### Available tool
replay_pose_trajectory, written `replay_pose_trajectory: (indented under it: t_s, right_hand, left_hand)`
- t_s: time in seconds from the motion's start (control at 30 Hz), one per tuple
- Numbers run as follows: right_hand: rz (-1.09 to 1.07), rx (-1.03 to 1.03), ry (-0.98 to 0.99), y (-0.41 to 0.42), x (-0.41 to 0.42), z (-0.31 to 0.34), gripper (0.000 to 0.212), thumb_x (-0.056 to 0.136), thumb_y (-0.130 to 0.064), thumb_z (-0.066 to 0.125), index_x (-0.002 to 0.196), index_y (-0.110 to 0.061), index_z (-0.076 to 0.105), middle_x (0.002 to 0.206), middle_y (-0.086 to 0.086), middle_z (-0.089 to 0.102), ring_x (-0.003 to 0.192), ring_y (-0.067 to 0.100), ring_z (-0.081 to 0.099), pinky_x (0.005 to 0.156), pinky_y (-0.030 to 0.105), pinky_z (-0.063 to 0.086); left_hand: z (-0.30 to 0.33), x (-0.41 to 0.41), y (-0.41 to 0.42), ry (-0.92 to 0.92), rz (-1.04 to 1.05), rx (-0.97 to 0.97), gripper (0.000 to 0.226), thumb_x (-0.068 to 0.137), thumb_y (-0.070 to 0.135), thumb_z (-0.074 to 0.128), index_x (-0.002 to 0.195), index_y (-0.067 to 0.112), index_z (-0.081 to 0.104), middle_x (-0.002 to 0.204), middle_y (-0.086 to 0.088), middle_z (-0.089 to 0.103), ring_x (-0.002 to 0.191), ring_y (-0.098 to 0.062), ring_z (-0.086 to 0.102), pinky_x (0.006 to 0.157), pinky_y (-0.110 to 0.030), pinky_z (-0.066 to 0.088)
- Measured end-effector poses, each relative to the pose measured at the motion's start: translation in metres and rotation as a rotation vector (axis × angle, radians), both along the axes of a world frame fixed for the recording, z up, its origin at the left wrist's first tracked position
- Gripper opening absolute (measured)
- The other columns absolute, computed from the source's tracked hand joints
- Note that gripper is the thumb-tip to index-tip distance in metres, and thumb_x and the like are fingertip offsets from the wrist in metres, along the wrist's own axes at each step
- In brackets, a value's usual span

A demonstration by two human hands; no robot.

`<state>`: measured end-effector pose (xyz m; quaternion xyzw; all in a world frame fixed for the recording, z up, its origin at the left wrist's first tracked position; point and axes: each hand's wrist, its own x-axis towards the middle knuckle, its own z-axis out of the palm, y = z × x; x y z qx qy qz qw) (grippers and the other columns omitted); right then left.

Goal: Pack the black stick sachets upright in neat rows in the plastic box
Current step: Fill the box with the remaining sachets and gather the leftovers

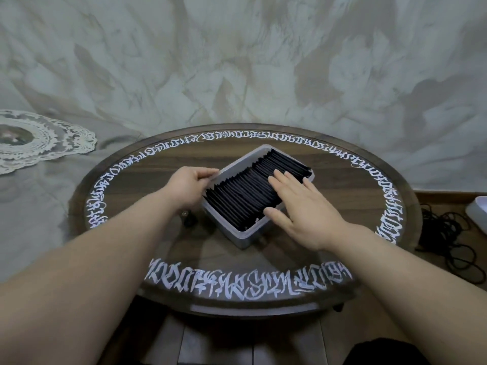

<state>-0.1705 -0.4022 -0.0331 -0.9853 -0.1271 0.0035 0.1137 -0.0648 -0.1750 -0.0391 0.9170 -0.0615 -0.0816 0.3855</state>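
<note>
As I read this from my end, nearest first: table edge, hands, box, then the backdrop.
Table (263,262): round, dark wood under glass, white lettering ringing the rim; fills the middle and lower frame.
Right hand (303,206): flat, fingers straight and together, lying on the tops of the sachets at the box's right side; grips nothing.
Left hand (188,184): at the box's left wall, fingers curled onto the rim, steadying it as far as I can judge.
Box (234,234): clear plastic, rectangular, set at a slant at the centre of the frame, resting on the table.
Sachets (242,196): black sticks standing on end in close rows, filling most of the box; a small gap shows at the near corner.
Progress: I judge the packing almost done, this being a levelling press.
Handling: I expect each sachet to be light, thin and bendy, its film a bit slick; packed tight they brace each other, loose ones would lean.
Where I'd hold: pinch a single sachet by its top seal; move the box by its rim or walls, both hands.
Risk: pressing hard could crease the tops.
Cables (453,233): black tangle at right edge, off the table.
Doily (39,143): lace, left edge.
Cloth (237,61): pale, marbled, across the top.
</note>
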Motion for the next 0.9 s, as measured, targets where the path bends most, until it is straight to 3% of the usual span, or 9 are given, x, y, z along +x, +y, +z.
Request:
replay_pose_trajectory:
  t_s: [0.2,0.3,0.37,0.43,0.53,0.63,0.9]
  right_hand:
    - [-0.037,-0.019,-0.070,-0.003,0.007,0.007,0.063,0.096,-0.050,0.038,0.149,-0.021,0.022,0.158,-0.003,0.018,0.146,0.014,0.008,0.119,0.033,0.004]
    - [-0.028,-0.058,-0.088,-0.012,0.013,0.013,0.062,0.096,-0.051,0.039,0.147,-0.019,0.029,0.156,-0.001,0.025,0.145,0.017,0.012,0.118,0.034,0.008]
    - [-0.032,-0.093,-0.090,-0.020,0.020,0.016,0.065,0.095,-0.054,0.036,0.147,-0.017,0.029,0.156,0.001,0.024,0.145,0.019,0.012,0.117,0.035,0.008]
    - [-0.037,-0.136,-0.034,-0.023,0.028,0.014,0.070,0.094,-0.059,0.028,0.150,-0.018,0.019,0.159,0.001,0.012,0.147,0.020,0.003,0.118,0.037,0.003]
    - [-0.025,-0.183,0.084,-0.018,0.036,0.004,0.078,0.092,-0.064,0.018,0.152,-0.017,0.003,0.160,0.001,-0.006,0.146,0.019,-0.009,0.119,0.040,-0.002]
    - [-0.010,-0.207,0.177,-0.012,0.036,-0.006,0.078,0.093,-0.064,0.014,0.152,-0.017,-0.004,0.159,0.002,-0.015,0.146,0.018,-0.013,0.119,0.040,-0.004]
    - [-0.037,-0.192,0.201,-0.003,0.035,-0.009,0.076,0.094,-0.063,0.013,0.151,-0.018,-0.008,0.158,0.001,-0.018,0.145,0.020,-0.017,0.118,0.044,-0.006]
  left_hand:
    - [0.003,0.032,-0.029,-0.006,-0.166,0.026,0.029,0.098,0.011,0.050,0.121,0.019,0.066,0.113,0.007,0.061,0.103,-0.005,0.051,0.082,-0.013,0.034]
    - [0.008,0.036,-0.044,-0.117,-0.034,0.001,0.032,0.099,0.011,0.044,0.121,0.019,0.065,0.109,0.003,0.065,0.090,-0.012,0.057,0.072,-0.021,0.041]
    - [0.012,0.025,-0.046,-0.281,0.060,0.080,0.035,0.098,0.011,0.040,0.123,0.021,0.064,0.120,0.000,0.066,0.093,-0.016,0.061,0.079,-0.022,0.043]
    - [0.013,0.004,-0.047,-0.398,-0.032,0.236,0.037,0.099,0.017,0.039,0.132,0.020,0.056,0.137,-0.001,0.055,0.120,-0.021,0.053,0.099,-0.027,0.038]
    - [0.003,-0.030,-0.053,-0.289,-0.268,0.538,0.057,0.101,0.040,0.031,0.151,0.013,0.021,0.159,-0.004,0.019,0.145,-0.020,0.019,0.117,-0.044,0.015]
    - [-0.007,-0.039,-0.053,-0.196,-0.386,0.708,0.069,0.100,0.051,0.020,0.153,0.011,0.001,0.161,-0.004,-0.006,0.148,-0.016,-0.007,0.118,-0.051,0.000]
    - [-0.005,-0.041,-0.047,-0.180,-0.419,0.756,0.067,0.098,0.056,0.016,0.153,0.024,-0.005,0.160,0.000,-0.016,0.146,-0.015,-0.017,0.117,-0.052,-0.006]
